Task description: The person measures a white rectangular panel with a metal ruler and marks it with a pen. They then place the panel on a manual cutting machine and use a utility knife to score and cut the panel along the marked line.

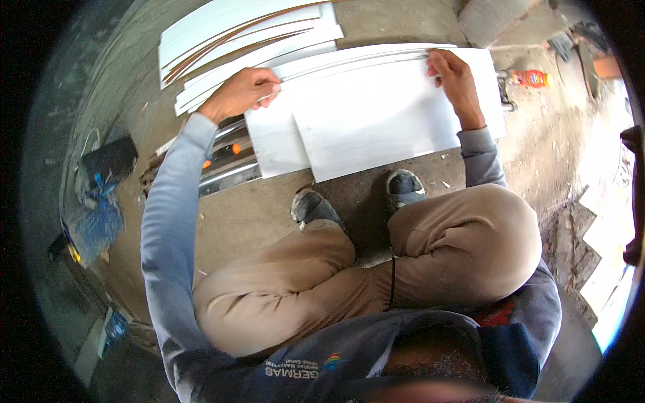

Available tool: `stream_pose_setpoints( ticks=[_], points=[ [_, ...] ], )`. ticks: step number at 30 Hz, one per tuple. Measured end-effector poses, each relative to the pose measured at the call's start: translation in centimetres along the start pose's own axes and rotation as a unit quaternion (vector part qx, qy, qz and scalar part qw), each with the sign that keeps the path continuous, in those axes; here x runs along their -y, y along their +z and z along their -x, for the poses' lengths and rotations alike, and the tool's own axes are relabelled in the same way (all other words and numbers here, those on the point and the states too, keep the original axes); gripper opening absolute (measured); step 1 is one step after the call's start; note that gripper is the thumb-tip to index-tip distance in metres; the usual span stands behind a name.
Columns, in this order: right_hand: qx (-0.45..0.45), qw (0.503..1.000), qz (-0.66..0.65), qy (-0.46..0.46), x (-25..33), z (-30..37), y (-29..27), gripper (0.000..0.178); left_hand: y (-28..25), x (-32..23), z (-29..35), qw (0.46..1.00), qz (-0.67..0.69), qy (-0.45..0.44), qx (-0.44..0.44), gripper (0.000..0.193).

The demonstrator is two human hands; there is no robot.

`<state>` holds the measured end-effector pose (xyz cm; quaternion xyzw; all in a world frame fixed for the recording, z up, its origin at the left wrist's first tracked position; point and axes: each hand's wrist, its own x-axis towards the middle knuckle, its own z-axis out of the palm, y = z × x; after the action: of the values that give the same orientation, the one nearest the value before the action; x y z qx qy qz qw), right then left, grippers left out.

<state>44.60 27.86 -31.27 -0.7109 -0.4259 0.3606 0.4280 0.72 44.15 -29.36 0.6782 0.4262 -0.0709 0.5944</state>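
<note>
Narrow pale strip (356, 62), head view: stretched crosswise between left hand (247, 93) and right hand (454, 79), over the far part of a white panel (383, 121). Left grip narrow, apparently pinched on the left end; right grip narrow too, apparently pinched on the opposite end, exact contact hidden by fingers. Held at both ends probably to keep a thin, bendy length straight. Panel laid flat across a metal-railed frame (228, 181), presumably for level support. Strip directly at both sets of fingertips, apart from brown-edged white pieces (201, 33) farther off, upper left.
</note>
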Motion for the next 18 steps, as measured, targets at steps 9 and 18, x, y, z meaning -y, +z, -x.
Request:
stream_pose_setpoints(
  ticks=[9, 18],
  points=[
    [-0.081, 0.984, 0.084, -0.134, -1.8, 0.3, 0.7, 0.02, 1.0, -1.3, 0.4, 0.998, -0.018, -0.016, -0.052, 0.018],
    [-0.111, 0.968, 0.165, -0.154, 0.5, 1.1, 0.9, 0.018, 0.9, -1.5, -0.1, 0.998, -0.012, -0.039, -0.05, 0.018]
  ],
)
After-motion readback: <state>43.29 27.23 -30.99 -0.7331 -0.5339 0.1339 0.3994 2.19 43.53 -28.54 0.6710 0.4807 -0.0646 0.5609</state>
